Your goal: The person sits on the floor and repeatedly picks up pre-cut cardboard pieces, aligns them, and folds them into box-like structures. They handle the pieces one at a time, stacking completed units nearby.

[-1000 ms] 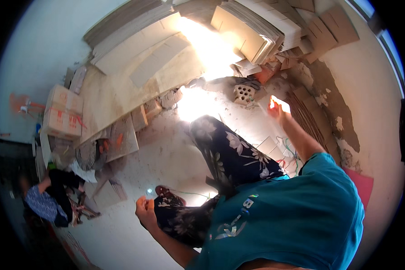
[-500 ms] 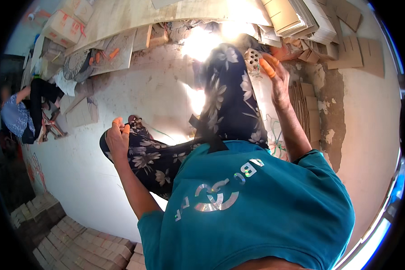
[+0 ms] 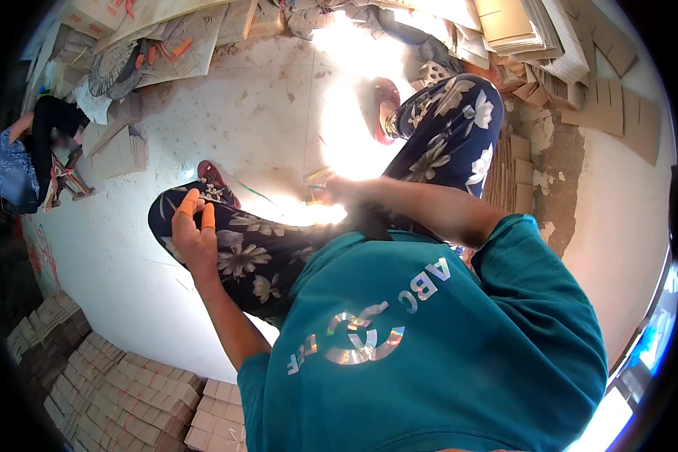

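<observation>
Closest thing is the teal shirt (image 3: 429,328) with shiny lettering, and off to the near left are stacked cardboard bundles (image 3: 128,392). The left hand (image 3: 196,241) is right by the left knee of the dark flowered pants (image 3: 242,258), might be touching, can't tell. It's got orange covers (image 3: 208,217) on two fingertips, which stand a bit apart; the other fingers curl out of sight, so no idea if it's pinching anything. The right hand (image 3: 340,188) reaches across between the legs, blurred and washed out by glare, with some thin coloured bit at its tips. Can't tell how those fingers sit. A green cord (image 3: 253,191) lies on the pale floor (image 3: 267,98) between the two hands, running from near the left sandal (image 3: 215,179) toward the right hand. Right sandal (image 3: 385,105) is farther off, in the bright patch. Past that: a holed brick (image 3: 432,72) beyond the right knee, cardboard stacks (image 3: 521,29) far right, a round wire guard (image 3: 113,71) leaning far left, and another person (image 3: 13,169) in a patterned top at the left edge.
</observation>
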